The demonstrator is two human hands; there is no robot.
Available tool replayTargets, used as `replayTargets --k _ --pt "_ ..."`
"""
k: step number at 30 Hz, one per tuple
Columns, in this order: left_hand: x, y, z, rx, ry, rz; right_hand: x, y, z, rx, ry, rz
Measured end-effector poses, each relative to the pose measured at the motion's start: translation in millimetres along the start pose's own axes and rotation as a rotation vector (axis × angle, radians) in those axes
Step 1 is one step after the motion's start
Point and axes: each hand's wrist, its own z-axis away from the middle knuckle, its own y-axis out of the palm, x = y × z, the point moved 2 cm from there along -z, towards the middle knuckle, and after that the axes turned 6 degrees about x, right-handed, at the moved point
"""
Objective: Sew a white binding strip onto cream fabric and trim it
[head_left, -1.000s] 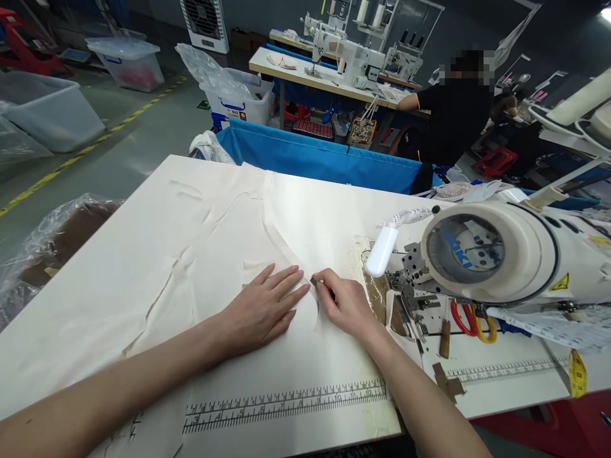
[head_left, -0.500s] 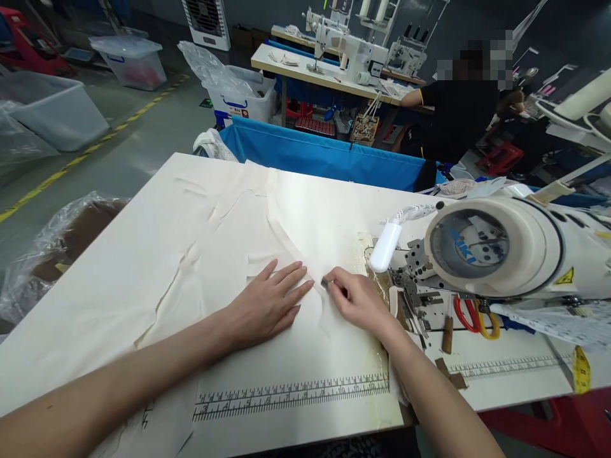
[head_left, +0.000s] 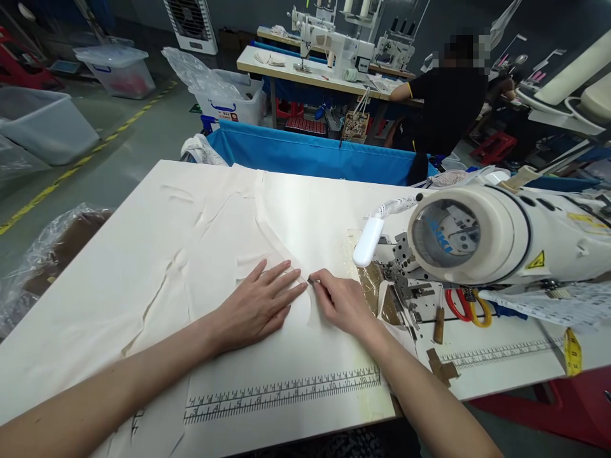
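Observation:
Cream fabric (head_left: 217, 235) lies spread over the white table, with folds and a curved edge near its right side. My left hand (head_left: 261, 302) rests flat on that fabric, fingers stretched toward the curved edge. Just right of its fingertips, my right hand (head_left: 341, 300) is closed in a pinch. A small dark grey piece (head_left: 311, 280) pokes out between thumb and forefinger, close to the fabric edge; most of it is hidden, so its kind cannot be made out.
A sewing machine (head_left: 470, 235) stands at the right, with a white lamp (head_left: 368, 242) beside it. Scissors (head_left: 480, 312) and a wooden-handled tool (head_left: 438, 324) lie below it. A printed ruler (head_left: 281, 397) runs along the front. Beyond a blue cloth bin (head_left: 310, 152) sits a person (head_left: 449, 95).
The whole view has shifted slightly, so the table and machine appear further left. Both hands keep nearly the same place on the fabric, and the right hand still pinches the small piece.

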Motion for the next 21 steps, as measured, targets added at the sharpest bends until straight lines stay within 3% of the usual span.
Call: replayTargets --k 6,13,21 --pt "1 0 0 -0.012 -0.011 0.02 2 -2 0 0.034 -0.002 0.08" --pt "2 1 1 -0.015 -0.012 0.023 -9 -18 24 0.102 -0.01 0.13" --pt "0 4 0 0.0 -0.005 -0.043 -3 -11 23 0.081 0.021 0.178"
